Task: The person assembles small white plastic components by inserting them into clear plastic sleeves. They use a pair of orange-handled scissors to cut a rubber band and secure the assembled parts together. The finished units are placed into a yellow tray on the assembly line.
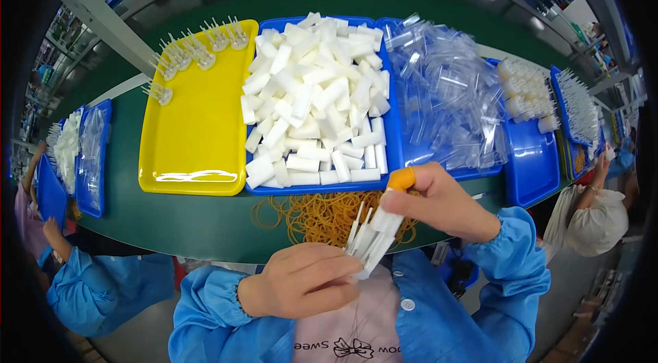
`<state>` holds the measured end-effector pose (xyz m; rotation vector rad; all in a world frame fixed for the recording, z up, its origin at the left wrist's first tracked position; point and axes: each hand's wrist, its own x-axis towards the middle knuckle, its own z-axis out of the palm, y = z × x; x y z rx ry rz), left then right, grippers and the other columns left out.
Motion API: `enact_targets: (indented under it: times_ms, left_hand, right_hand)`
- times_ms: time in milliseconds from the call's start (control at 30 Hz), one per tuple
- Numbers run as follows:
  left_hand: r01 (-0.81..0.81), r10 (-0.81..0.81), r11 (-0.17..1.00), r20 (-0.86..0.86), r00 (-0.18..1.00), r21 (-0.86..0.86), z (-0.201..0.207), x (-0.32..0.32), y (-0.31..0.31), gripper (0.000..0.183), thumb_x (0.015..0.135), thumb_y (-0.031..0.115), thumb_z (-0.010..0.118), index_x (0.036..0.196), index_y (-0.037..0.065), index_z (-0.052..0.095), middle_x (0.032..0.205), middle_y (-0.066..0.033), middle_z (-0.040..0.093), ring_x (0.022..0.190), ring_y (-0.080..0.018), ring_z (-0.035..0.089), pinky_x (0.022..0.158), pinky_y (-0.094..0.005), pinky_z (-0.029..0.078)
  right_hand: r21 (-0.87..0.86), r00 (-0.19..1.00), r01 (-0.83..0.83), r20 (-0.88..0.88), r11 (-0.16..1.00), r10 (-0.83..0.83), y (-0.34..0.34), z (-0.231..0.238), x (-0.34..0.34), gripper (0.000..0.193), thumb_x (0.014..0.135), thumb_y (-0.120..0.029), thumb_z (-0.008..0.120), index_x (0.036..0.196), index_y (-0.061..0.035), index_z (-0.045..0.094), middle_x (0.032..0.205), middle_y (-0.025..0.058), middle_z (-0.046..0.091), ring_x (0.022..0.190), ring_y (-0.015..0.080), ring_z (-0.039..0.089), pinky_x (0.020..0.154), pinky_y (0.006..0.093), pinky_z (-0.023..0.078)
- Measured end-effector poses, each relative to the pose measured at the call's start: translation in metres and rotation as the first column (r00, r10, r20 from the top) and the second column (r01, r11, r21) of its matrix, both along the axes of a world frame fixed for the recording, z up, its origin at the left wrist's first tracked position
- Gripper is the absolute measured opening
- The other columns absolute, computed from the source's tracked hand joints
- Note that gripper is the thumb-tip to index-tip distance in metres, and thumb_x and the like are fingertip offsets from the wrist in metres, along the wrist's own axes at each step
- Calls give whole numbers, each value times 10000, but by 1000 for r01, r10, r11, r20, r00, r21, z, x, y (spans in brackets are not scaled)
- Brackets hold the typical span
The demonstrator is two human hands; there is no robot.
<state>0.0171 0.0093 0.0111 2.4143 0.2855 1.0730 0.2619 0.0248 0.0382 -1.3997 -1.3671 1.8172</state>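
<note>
My left hand (301, 281) is closed round the lower end of a white pronged plastic piece (358, 243), close to my chest. Thumb and forefinger of my right hand (439, 202) pinch a white foam block (388, 220) set against the prongs, with an orange finger cot (401, 178) on one finger. The held piece is tilted, and my left fingers hide its base. Just beyond lies a loose heap of tan rubber bands (319, 218) on the green table. A large pile of white foam blocks (308, 99) fills a blue tray (329, 189) ahead.
To the left, a yellow tray (195, 123) holds several pronged pieces at its far end. Clear plastic sleeves (445, 95) fill a blue tray at right. Further right stand white round parts (526, 89) above another blue tray (533, 164). Co-workers sit on both sides.
</note>
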Motion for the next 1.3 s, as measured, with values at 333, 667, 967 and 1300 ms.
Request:
enact_targets:
  times_ms: [333, 667, 967, 1300]
  left_hand:
    - [-38, 51, 982, 68, 996, -184, 3, -4, 2, 131, 634, 36, 687, 756, 62, 648, 938, -99, 641, 765, -236, 628, 622, -312, 527]
    - [-92, 96, 992, 53, 994, -82, 5, -7, 2, 142, 624, 53, 700, 749, 57, 632, 945, -119, 640, 774, -243, 629, 621, -308, 534]
    - [-135, 135, 991, 47, 990, -9, 6, -6, 3, 147, 605, 54, 696, 732, 77, 624, 923, -101, 643, 780, -231, 628, 609, -296, 527]
    - [-132, 143, 985, 96, 985, -113, 4, -6, 1, 141, 586, 52, 695, 705, 75, 622, 911, -98, 648, 744, -234, 630, 610, -309, 520]
  right_hand:
    - [6, 977, 15, -213, 1000, -14, 7, 10, -7, 314, 936, -271, 561, 927, 31, 648, 811, 4, 639, 741, 48, 548, 654, 227, 461]
    - [93, 987, 37, -161, 995, -22, 14, 12, -10, 342, 940, -292, 554, 900, 33, 654, 804, -10, 630, 733, 34, 522, 624, 215, 442]
    - [356, 996, -53, 85, 933, 24, 17, 7, -10, 255, 922, -244, 578, 891, 1, 643, 819, -3, 628, 766, 45, 525, 671, 230, 438]
    - [295, 982, -187, 47, 937, 181, 15, 14, -9, 225, 917, -214, 579, 857, -7, 645, 765, 18, 566, 709, 78, 500, 629, 244, 400]
